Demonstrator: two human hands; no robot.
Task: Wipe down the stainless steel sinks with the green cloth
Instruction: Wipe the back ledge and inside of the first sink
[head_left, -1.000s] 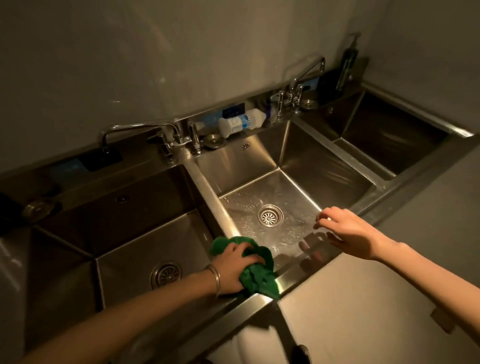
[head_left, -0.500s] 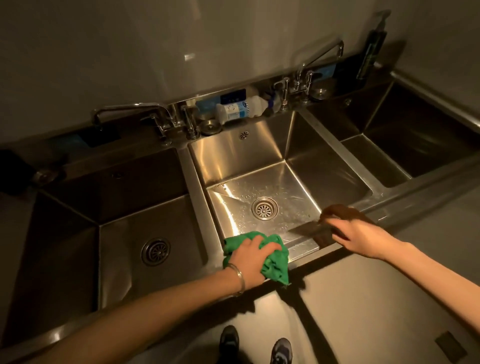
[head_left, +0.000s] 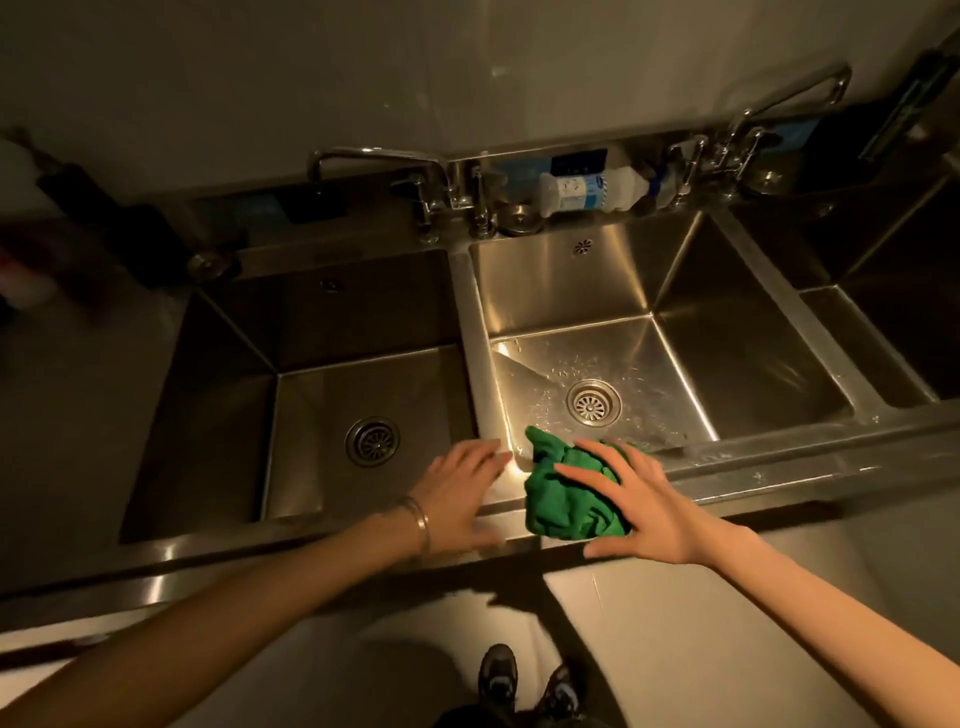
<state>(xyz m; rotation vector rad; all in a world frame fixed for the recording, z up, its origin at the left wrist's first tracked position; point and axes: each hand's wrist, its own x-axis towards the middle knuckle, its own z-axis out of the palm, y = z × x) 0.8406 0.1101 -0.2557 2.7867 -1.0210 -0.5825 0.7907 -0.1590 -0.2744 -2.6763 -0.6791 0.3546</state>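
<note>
My green cloth (head_left: 563, 496) lies bunched on the front rim between the left sink (head_left: 363, 395) and the middle sink (head_left: 623, 364). My right hand (head_left: 641, 501) rests on it, fingers spread; my left hand (head_left: 460, 493) is released beside it. Droplets in the middle basin suggest wiping remains.

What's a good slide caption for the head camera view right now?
Right hand spread over the green cloth on the front rim of the middle sink, left hand open beside it.
</note>
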